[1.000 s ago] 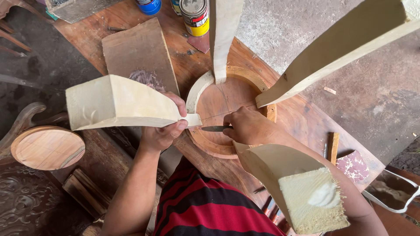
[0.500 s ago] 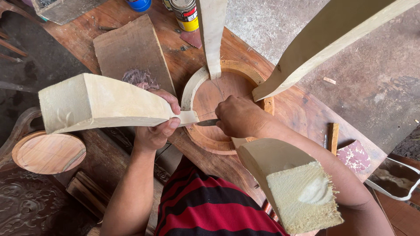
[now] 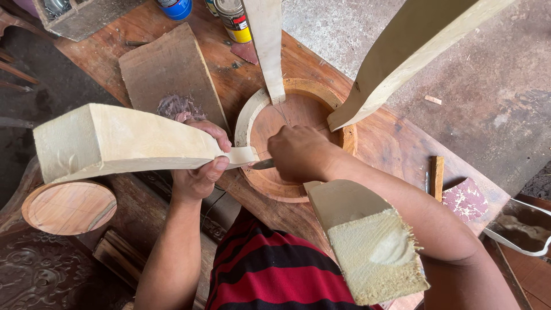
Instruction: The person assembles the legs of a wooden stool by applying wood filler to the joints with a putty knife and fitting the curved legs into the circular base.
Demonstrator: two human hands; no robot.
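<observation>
At 9 o'clock, a small round wooden disc [image 3: 69, 206] lies low beside the workbench [image 3: 396, 143]. Above it, a pale curved wooden leg [image 3: 126, 143] runs from 9 o'clock toward the centre, where its narrow end meets the rim of the round wooden base [image 3: 287, 143].

The left hand [image 3: 198, 166] is clamped around this leg near its narrow end, thumb beneath and fingers over the top.

At 11 o'clock, a flat wooden board [image 3: 166, 72] lies on the workbench, with a clump of reddish fibre [image 3: 178, 106] at its near edge. At 12 o'clock stand a blue can [image 3: 175, 7] and a yellow-banded can [image 3: 234, 18]. A second pale leg [image 3: 265, 46] rises from the base rim at 12 o'clock.

At the centre, the right hand [image 3: 298, 152] is closed around a metal blade [image 3: 263, 164]; the blade tip points to 9 o'clock and touches the joint between the held leg and the base rim. The handle is hidden in the fist.

A third leg [image 3: 402, 57] extends toward 1 o'clock. A fourth leg [image 3: 367, 241], rough-cut end toward the camera, stands at 5 o'clock. At 3 o'clock, a small wooden stick [image 3: 437, 175] and a maroon speckled scrap [image 3: 466, 200] lie on the workbench.
</observation>
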